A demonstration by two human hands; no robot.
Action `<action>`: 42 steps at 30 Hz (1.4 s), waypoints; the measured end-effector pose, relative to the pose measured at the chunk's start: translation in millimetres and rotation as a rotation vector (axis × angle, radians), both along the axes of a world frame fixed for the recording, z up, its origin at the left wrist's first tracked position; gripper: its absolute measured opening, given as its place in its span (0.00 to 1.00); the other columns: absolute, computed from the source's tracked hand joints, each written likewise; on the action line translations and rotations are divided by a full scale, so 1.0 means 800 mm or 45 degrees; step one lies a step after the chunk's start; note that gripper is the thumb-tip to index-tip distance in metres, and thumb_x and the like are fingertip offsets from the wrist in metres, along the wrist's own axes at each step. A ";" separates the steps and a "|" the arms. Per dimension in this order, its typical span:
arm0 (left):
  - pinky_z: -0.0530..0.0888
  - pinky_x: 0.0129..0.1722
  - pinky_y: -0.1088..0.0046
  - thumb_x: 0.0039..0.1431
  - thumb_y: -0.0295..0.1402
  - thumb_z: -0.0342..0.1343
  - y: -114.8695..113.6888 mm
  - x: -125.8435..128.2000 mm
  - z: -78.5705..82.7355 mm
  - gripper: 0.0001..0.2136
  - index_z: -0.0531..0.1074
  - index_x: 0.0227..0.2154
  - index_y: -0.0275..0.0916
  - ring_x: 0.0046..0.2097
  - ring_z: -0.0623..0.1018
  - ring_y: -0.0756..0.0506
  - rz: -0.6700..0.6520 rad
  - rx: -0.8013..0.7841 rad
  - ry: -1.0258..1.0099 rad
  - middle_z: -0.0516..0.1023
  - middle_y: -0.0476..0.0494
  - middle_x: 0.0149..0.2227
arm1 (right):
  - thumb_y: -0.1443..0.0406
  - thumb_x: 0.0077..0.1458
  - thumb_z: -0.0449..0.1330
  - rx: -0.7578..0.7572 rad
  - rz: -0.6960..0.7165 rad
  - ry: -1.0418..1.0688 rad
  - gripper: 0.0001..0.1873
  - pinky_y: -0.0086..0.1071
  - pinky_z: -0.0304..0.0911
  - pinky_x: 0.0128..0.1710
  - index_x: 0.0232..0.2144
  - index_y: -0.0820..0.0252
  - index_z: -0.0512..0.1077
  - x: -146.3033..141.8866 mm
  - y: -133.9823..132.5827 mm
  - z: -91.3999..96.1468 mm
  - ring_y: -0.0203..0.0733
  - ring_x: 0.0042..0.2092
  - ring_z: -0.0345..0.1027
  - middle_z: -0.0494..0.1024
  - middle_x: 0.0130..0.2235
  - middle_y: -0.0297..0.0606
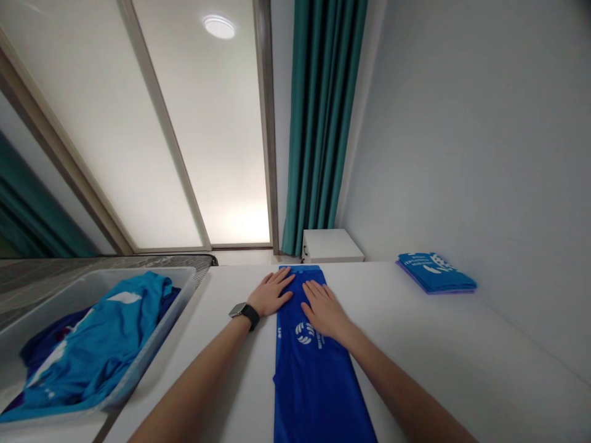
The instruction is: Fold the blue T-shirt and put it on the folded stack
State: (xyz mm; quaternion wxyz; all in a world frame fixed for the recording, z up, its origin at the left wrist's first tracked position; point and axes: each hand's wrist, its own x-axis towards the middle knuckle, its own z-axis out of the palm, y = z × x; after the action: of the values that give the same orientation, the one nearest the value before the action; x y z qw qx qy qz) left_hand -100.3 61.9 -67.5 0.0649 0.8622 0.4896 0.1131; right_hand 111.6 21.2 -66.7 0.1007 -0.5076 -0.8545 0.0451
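- Head view: long royal-blue fabric strip with a round white logo (314, 381), laid flat on the white table (438, 357), running from just past the fingertips back toward the near edge.
- Left hand (270, 295) palm-down, fingers (281, 280) straight and close together, tips on the strip's far left corner, heel on bare tabletop; nothing pinched.
- Right hand (325, 311) palm-down on the cloth just beside the left fingers, its own fingers (314, 290) flat and slightly fanned; nothing gripped.
- Black-strapped wristwatch (244, 312) behind the left fingers, on the wrist.
- Well to the right of the right fingers: folded blue stack with white print (436, 272), near the wall.
- Well to the left of the left fingers: translucent plastic bin (182, 292) holding loose light-blue cloth (106, 338) over darker pieces.
- Beyond the fingertips: small white cabinet (331, 246) and teal curtain (323, 123).
- Probable risks: held only by flat palms, likely to slide on the smooth tabletop and skew; uneven pressure between the hands could raise a ridge between them.
- Count: two hands, one watch, one strip, one stack (layers too small to tell), one bin with at least two garments, one cabinet, two curtains counting the one at far left.
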 end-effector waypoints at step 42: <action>0.69 0.55 0.64 0.65 0.33 0.40 0.024 -0.020 -0.011 0.18 0.77 0.42 0.37 0.52 0.75 0.43 0.408 0.136 -0.512 0.79 0.41 0.46 | 0.51 0.66 0.38 -0.179 -0.136 0.024 0.36 0.49 0.34 0.67 0.68 0.67 0.47 0.028 0.033 -0.003 0.47 0.70 0.33 0.42 0.70 0.46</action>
State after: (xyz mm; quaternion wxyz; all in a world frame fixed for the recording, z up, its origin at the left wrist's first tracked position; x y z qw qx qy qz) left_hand -116.3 81.2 -76.7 0.0964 0.7361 0.5903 0.3169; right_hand 134.1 47.6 -69.0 0.0750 -0.5578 -0.8200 0.1044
